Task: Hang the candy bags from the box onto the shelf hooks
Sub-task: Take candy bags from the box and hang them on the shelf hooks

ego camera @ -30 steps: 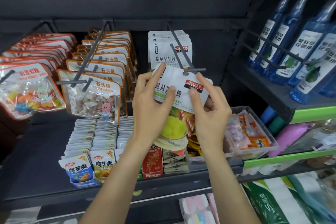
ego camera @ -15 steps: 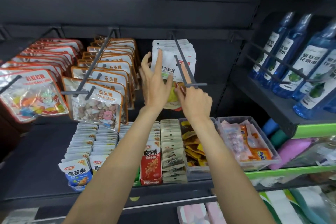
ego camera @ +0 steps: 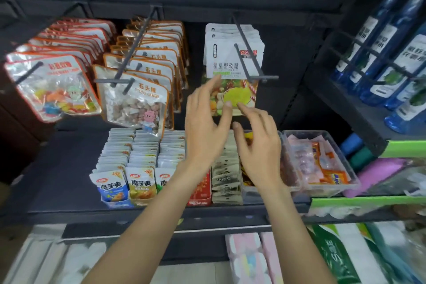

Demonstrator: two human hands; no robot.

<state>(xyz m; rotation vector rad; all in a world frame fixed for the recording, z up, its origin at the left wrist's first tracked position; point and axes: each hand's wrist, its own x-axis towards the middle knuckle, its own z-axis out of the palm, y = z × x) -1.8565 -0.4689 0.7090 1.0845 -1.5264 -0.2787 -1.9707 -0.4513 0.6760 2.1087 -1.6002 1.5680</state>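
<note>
The front candy bag (ego camera: 232, 65), white on top with a printed fruit picture below, hangs on the shelf hook (ego camera: 247, 62), at the head of a short stack of the same bags. The hook's two dark rods run forward and down through the bags' upper edges and end in a short crossbar that stands just in front of the bag's right side. The bag's lower edge hangs free above the shelf.

The left hand (ego camera: 205, 127) is raised in front of the bag's lower left part, fingers straight and spread, holding nothing; the fingertips overlap the bag's picture, but contact cannot be told. The right hand (ego camera: 260, 143) is just beside it, lower and to the right, fingers loosely bent and apart, empty too; its forefinger tip lies at the bag's bottom edge.

To the left, across a dark gap, a full hook of orange-edged stone candy bags (ego camera: 136, 101) hangs, and further left a row of red-edged bean candy bags (ego camera: 50, 90). To the right of the white bags there is open dark back wall up to the side rack of blue bottles (ego camera: 391, 53).

Below the hands, the shelf (ego camera: 57, 182) carries rows of small snack packets (ego camera: 129, 163) standing on edge and a clear plastic bin (ego camera: 322, 163) of wrapped sweets at its right end.
</note>
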